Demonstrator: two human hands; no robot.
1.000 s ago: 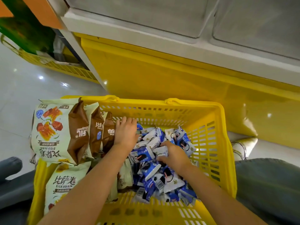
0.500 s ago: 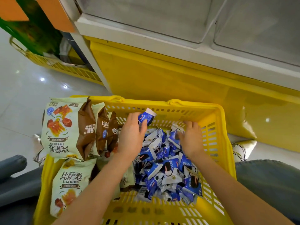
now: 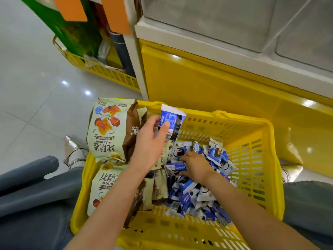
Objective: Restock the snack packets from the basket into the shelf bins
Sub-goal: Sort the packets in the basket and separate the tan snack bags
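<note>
blue-white snack packets (image 3: 194,179) heaped in the yellow basket (image 3: 255,159), one packet (image 3: 172,121) raised.

Basket (image 3: 255,134) on the floor (image 3: 36,98), directly before the shelf unit (image 3: 216,91). Shelf bins (image 3: 225,18) above and behind. In the basket's left part, large snack bags (image 3: 108,130), one behind another, leaning over the left rim. In its right part, a heap of small packets (image 3: 194,192). Left hand (image 3: 151,141) above the bags' right edge, one small packet (image 3: 172,123) pinched in it, over the far rim. Right hand (image 3: 194,165) down in the heap, closed around packets. Second basket (image 3: 100,69) farther left, beside the shelf unit's corner.
</note>
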